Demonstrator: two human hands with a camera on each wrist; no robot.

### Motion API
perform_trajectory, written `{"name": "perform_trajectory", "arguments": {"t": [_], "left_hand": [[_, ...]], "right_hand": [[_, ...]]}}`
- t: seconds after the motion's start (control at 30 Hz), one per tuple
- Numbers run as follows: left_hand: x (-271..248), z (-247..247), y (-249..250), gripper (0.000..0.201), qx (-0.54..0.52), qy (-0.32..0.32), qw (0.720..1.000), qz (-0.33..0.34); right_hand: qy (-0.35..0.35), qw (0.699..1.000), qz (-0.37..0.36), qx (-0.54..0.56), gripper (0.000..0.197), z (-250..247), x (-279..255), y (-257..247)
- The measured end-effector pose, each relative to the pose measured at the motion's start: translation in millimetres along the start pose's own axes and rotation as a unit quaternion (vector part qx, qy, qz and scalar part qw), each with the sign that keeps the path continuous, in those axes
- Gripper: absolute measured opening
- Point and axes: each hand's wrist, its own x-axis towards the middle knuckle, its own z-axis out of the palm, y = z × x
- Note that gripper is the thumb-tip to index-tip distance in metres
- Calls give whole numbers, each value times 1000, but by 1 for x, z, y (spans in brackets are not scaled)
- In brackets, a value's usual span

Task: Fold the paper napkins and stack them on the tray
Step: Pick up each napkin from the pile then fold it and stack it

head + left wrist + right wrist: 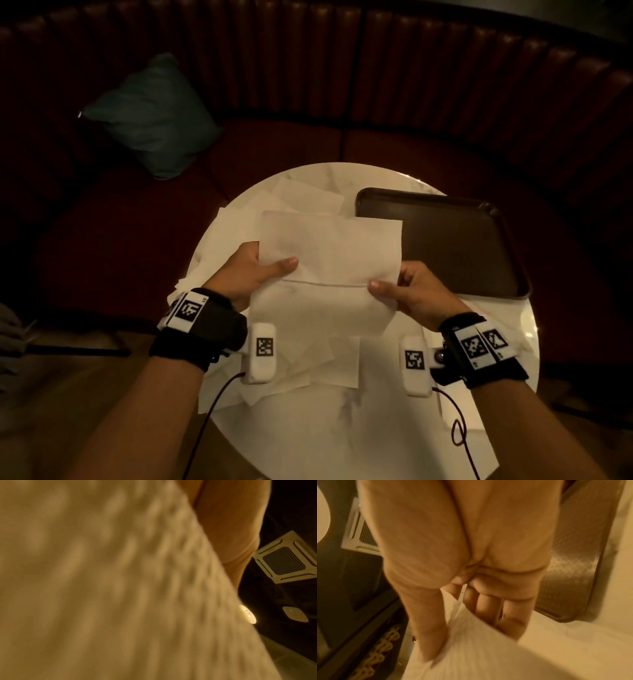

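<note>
A white paper napkin (pixel 329 267) is held up above the round table, with a crease running across its middle. My left hand (pixel 250 270) pinches its left edge, thumb on top and fingers behind. My right hand (pixel 407 291) pinches the right edge the same way. In the left wrist view the napkin (pixel 102 588) fills most of the picture, blurred. In the right wrist view my thumb and fingers (pixel 488 608) clamp the napkin (pixel 479 649). The dark tray (pixel 459 246) lies on the table to the right, with nothing on it.
Several loose unfolded napkins (pixel 301 195) lie spread over the white marble table (pixel 342 428), under and around my hands. A dark red booth seat curves round the table, with a teal cushion (pixel 154 116) at the back left. The tray's edge (pixel 573 561) shows beside my right hand.
</note>
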Motion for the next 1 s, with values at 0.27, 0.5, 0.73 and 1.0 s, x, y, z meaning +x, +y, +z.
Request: {"name": "perform_trajectory", "arguments": {"t": [0.27,0.5,0.73,1.0], "left_hand": [[-14,5,-5,36,-6,-29,1000,6],[-12,17,-12,26,-11,-51,999,5],[-14,31,-7,30,-1,-16,999,46],[-6,53,-1,38,-60,-12,998,21]], "right_hand": [[53,996,-72,16,18,-3,-12,0],[70,988,-112,85,37,-15,-25,14],[80,991,-106,21,45,-33,-42,14],[108,978,-111,142,32,-42,-66,21]]}}
